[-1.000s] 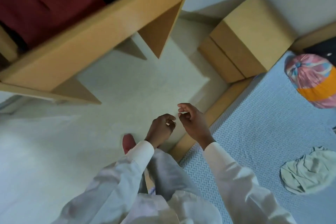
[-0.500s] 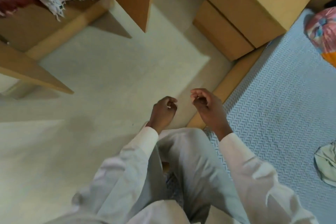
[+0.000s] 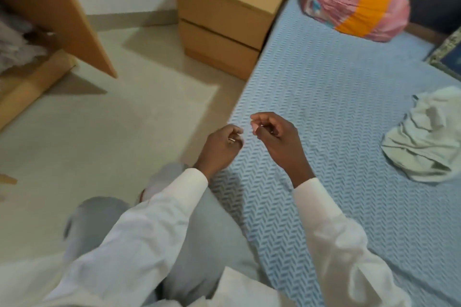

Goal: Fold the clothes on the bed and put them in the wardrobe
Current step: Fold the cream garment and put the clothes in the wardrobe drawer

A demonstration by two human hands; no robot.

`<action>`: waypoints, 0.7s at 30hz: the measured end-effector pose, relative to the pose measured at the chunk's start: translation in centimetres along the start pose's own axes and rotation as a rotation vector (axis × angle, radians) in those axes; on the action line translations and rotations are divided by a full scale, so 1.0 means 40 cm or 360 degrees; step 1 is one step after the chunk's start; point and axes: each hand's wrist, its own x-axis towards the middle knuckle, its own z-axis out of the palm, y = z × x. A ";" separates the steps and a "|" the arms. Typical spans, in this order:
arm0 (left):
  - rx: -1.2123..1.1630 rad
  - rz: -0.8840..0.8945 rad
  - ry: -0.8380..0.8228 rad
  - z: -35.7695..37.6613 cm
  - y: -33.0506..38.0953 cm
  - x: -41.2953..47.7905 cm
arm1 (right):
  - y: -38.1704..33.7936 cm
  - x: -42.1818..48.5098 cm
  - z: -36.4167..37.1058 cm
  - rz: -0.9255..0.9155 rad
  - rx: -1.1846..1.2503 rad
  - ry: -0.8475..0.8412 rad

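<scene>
Both hands are raised in front of the body, close together but apart. The left hand (image 3: 220, 147) is above the near left edge of the bed (image 3: 324, 97). Its fingers are loosely curled toward the palm and grip nothing. The right hand (image 3: 277, 139) is just to its right, above the sheet. Its fingers are also loosely curled, with thumb and forefinger tips close together and nothing between them. Both arms wear white sleeves (image 3: 159, 219).

The bed carries a blue herringbone-patterned sheet. A crumpled pale green garment (image 3: 424, 142) lies unfolded on the sheet at the right, well apart from both hands. A round pink, orange and blue bundle (image 3: 356, 5) rests at the far end of the bed.

The wardrobe (image 3: 47, 15) stands at the far left, light wood, with its interior exposed. Whitish fabric (image 3: 15, 42) lies on its low shelf; blur prevents further detail. A light wood bedside cabinet (image 3: 224, 22) with two drawer fronts stands on the floor (image 3: 99, 137), touching the far left side of the bed. The floor is pale.
</scene>
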 end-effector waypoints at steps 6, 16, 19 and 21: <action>0.1056 0.0305 -0.0713 0.343 0.107 0.072 | 0.232 -0.084 -0.363 0.0371 -0.0227 0.0383; 0.1893 0.0077 -0.0922 0.569 0.167 0.171 | 0.564 -0.074 -0.769 0.0959 -0.1449 0.0249; 0.1851 0.0047 -0.0901 0.567 0.163 0.178 | 0.572 -0.047 -0.761 0.1048 -0.1604 0.0241; 0.1826 0.0013 -0.0868 0.571 0.166 0.169 | 0.563 -0.020 -0.746 0.1069 -0.1661 0.0245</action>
